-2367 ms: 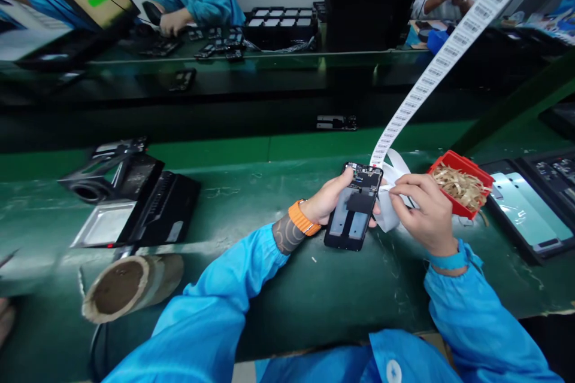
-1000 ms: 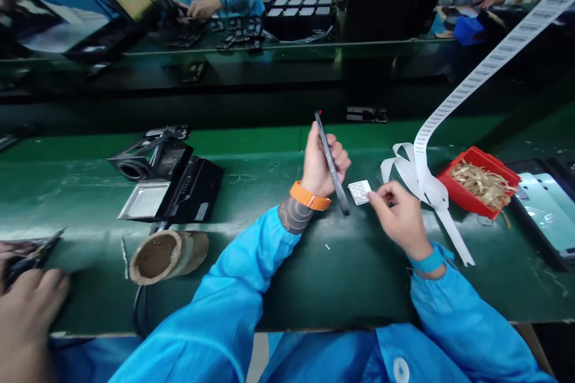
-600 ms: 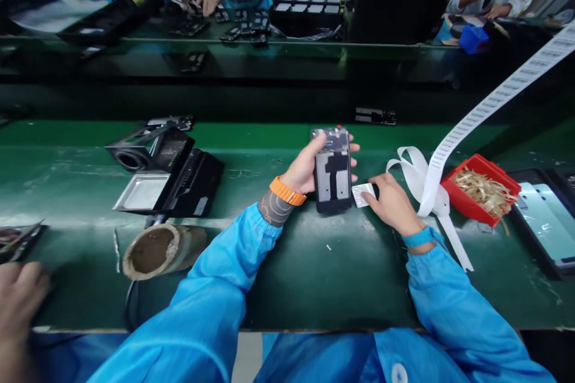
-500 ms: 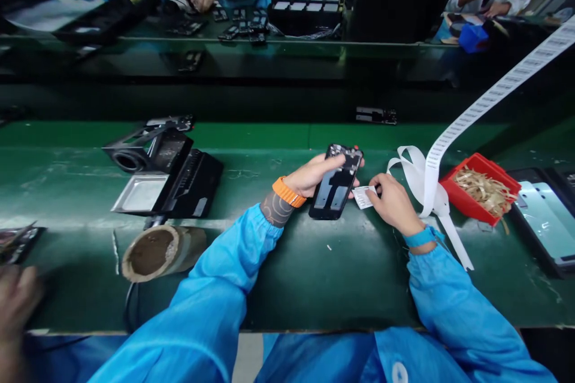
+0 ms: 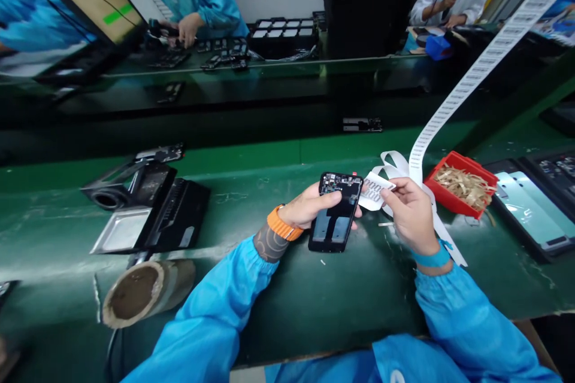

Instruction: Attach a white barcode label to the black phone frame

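My left hand [image 5: 309, 208], with an orange band at the wrist, is closed around an open phone body [image 5: 335, 221]. Its thumb lies across the phone's upper inside, where circuit parts show; the lower half has a dark bay with pale strips. Right of the phone, my right hand [image 5: 411, 212] pinches a small white sheet of stickers [image 5: 374, 191] with rows of dark print. The sheet's left edge meets or overlaps the phone's right side; I cannot tell whether they touch. A long white barcode label strip [image 5: 467, 90] curls down behind my right hand.
A red bin [image 5: 453, 206] of tan strips [image 5: 465, 182] stands right, beside a black tray [image 5: 530, 239] with pale panels. Left are a black soldering-tool stand [image 5: 182, 215] and a cardboard tube [image 5: 177, 284]. Another phone part [image 5: 362, 124] lies farther back. Co-workers sit across the bench.
The white sticker sheet has been raised and turned beside the phone's upper part, showing more of its print. My right hand has turned with it. The view has shifted; the left hand still holds the phone.
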`<state>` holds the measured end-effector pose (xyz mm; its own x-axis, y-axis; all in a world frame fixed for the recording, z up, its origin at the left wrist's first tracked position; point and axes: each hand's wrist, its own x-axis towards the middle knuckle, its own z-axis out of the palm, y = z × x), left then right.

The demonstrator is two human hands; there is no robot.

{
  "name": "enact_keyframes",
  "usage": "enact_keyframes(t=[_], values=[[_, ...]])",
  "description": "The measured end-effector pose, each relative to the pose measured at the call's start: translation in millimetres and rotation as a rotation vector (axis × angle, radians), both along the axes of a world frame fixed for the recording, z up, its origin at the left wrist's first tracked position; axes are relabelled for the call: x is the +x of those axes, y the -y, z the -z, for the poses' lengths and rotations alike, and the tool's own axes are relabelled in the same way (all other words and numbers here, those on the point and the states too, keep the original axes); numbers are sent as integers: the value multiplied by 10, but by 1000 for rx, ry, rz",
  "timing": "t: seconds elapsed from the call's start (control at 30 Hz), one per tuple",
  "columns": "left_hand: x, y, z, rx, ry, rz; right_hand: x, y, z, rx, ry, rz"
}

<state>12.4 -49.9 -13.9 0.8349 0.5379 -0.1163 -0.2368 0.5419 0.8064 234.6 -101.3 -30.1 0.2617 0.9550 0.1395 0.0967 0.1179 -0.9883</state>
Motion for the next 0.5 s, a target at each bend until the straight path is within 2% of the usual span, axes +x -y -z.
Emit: enact_keyframes(t=[0.2, 0.5], values=[[-44, 26, -45, 7, -48, 104, 26, 46, -82, -72, 32, -107], [-17, 28, -131, 131, -72, 122, 79, 52, -145, -28, 87, -85]])
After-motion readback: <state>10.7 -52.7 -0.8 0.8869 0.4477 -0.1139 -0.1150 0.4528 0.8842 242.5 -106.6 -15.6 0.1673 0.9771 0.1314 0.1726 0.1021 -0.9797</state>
